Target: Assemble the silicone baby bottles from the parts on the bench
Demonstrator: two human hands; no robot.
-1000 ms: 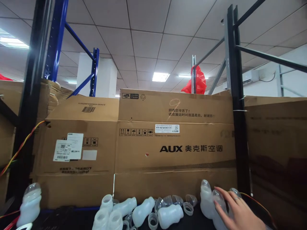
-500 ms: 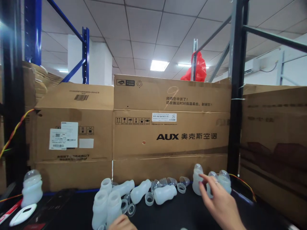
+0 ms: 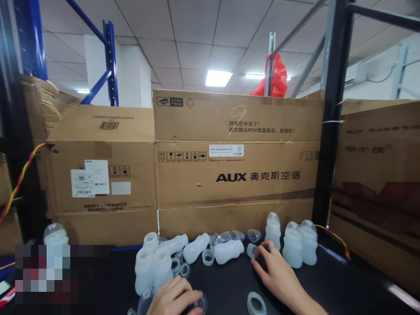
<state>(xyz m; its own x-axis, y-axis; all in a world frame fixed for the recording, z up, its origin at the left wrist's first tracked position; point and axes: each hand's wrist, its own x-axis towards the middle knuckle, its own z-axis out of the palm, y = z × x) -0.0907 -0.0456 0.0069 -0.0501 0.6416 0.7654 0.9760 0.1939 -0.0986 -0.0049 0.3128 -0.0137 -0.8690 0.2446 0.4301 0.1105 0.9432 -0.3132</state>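
My left hand (image 3: 175,296) is at the lower middle, fingers curled on a clear round cap (image 3: 204,302) partly hidden beneath them. Beside it, two upright milky bottles (image 3: 144,272) stand open-topped, and a clear cup-like piece (image 3: 146,301) is close to the wrist side. My right hand (image 3: 275,269) reaches in from the right, its thumb and fingers closed at a small translucent screw ring (image 3: 251,250). Just behind that hand stands a bottle with a clear dome cap (image 3: 273,229). Two more capped bottles (image 3: 292,246) stand to its right. A larger translucent ring (image 3: 256,304) lies at the front.
Several bottles lie on their sides (image 3: 229,251) across the black table (image 3: 223,288), among loose rings (image 3: 208,257) and clear domes (image 3: 236,236). Cardboard (image 3: 236,197) walls off the back. A capped bottle (image 3: 55,234) is at far left. Rack posts (image 3: 334,109) rise at both sides.
My right hand has left the standing capped bottle and moved left to the small ring. My left hand has come further into view with the clear cap. The view has tilted slightly.
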